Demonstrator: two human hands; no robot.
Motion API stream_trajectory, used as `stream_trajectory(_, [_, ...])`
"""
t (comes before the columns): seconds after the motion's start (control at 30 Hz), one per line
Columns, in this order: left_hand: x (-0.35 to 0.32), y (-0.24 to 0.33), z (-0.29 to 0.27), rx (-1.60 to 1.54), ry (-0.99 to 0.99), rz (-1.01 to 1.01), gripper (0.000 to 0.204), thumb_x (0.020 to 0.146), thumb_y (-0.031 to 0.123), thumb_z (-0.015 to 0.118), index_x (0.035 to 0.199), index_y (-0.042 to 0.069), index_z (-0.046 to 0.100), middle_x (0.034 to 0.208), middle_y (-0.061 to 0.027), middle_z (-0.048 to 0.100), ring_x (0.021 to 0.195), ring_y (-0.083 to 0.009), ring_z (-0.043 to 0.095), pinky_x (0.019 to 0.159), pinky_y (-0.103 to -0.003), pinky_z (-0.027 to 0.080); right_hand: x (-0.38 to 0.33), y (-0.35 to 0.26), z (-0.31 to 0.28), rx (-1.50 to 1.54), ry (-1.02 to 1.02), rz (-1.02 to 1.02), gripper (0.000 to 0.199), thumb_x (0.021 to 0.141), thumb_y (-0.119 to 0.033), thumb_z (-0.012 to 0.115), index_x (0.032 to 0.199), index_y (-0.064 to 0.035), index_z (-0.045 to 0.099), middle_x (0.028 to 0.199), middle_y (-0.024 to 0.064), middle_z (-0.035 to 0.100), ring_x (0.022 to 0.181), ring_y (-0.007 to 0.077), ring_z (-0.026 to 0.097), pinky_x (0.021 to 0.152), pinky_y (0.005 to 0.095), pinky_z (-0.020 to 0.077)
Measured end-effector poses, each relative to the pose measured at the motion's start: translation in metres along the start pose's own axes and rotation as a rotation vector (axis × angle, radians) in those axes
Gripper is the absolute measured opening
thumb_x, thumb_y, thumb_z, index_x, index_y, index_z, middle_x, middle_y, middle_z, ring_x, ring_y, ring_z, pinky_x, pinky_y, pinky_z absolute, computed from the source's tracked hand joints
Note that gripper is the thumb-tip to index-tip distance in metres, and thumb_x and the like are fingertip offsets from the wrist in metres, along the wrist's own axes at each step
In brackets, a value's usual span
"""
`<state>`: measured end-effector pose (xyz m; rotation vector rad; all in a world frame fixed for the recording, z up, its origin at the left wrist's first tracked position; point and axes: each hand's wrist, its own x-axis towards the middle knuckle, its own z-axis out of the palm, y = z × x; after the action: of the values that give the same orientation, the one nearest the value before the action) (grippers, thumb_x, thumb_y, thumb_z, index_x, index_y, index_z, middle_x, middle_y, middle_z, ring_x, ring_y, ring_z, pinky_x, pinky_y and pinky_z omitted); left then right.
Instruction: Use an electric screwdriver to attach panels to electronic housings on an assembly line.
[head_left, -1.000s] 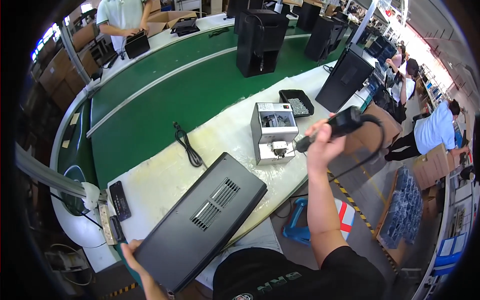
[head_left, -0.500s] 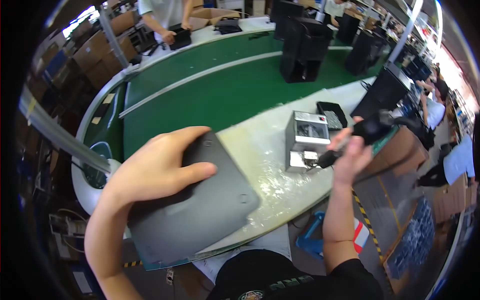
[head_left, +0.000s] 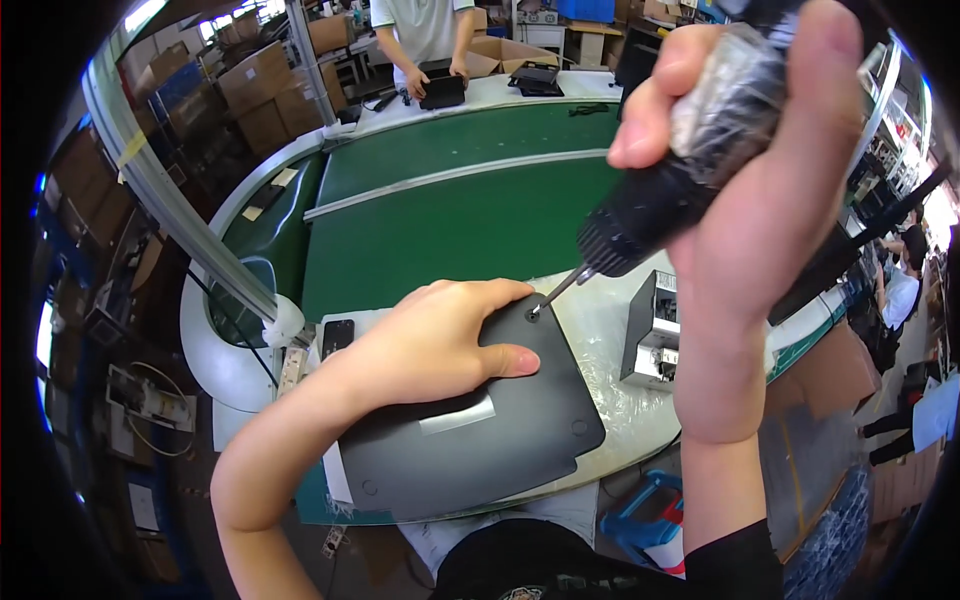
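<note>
A dark grey flat panel (head_left: 470, 445) with rounded corners and round recesses lies on the near side of the bench. My left hand (head_left: 425, 340) holds its far part, thumb stretched on the top face and fingers curling over the far edge, partly hidden. In my right hand (head_left: 770, 220) is an electric screwdriver (head_left: 640, 222), black with a clear plastic wrap round its body. Its bit slants down to the left, and the tip meets the recess (head_left: 533, 314) at the panel's far right corner. A small screw seems to sit there.
A silver box-shaped screw feeder (head_left: 650, 335) stands right of the panel. Beyond runs a green conveyor (head_left: 440, 235). A dark phone-like object (head_left: 338, 336) lies left of my hand, near a metal post (head_left: 180, 210). Across the belt a person handles a black part (head_left: 443, 93).
My right hand has brought the screwdriver from beside the screw feeder over to the panel's far corner, closer to the camera. My left hand stays on the panel; the view has shifted.
</note>
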<state>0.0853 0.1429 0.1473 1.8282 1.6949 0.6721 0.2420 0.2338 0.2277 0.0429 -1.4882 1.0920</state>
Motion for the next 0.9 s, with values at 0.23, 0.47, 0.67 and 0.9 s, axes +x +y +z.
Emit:
stream_trajectory(0.23, [-0.002,0.002,-0.002,0.008,-0.031,-0.016,0.059,0.076,0.023,0.074,0.122,-0.005,0.052,0.107,-0.0232,0.063,0.1,-0.034,0.061,0.089,-0.036,0.045,-0.003,0.028,0.02,-0.118,0.028,-0.018,0.053,0.094,-0.049,0.045,0.107,0.0029,0.05,0.068,0.007,0.056,0.047,0.0133,0.053,0.047,0.0248,0.0437])
stream_trajectory(0.47, [0.0,0.008,-0.005,0.074,-0.048,-0.012,0.06,0.076,0.027,0.074,0.122,-0.006,0.052,0.104,-0.0229,0.064,0.1,-0.0347,0.06,0.088,-0.037,0.045,0.002,0.039,0.019,-0.029,0.005,-0.003,0.049,0.093,-0.045,0.052,0.103,0.0032,0.053,0.065,0.0076,0.057,0.045,0.0124,0.053,0.044,0.0228,0.0417])
stream_trajectory(0.67, [-0.008,0.01,-0.008,0.109,-0.055,0.004,0.059,0.077,0.031,0.072,0.119,-0.005,0.054,0.1,-0.0229,0.064,0.095,-0.0349,0.062,0.084,-0.038,0.046,0.0,0.04,0.028,0.033,-0.065,0.053,0.048,0.09,-0.043,0.058,0.1,0.0036,0.055,0.065,0.0069,0.058,0.046,0.0124,0.055,0.045,0.0228,0.0422])
stream_trajectory(0.9, [-0.049,-0.082,-0.018,-0.245,0.443,0.004,0.053,0.093,0.048,0.046,0.105,-0.001,0.062,0.092,-0.0143,0.066,0.086,-0.0248,0.063,0.082,-0.034,0.047,-0.005,0.037,-0.036,-0.027,0.054,-0.23,0.058,0.096,-0.048,0.041,0.119,0.0051,0.046,0.071,0.007,0.056,0.047,0.0149,0.055,0.046,0.0272,0.0475])
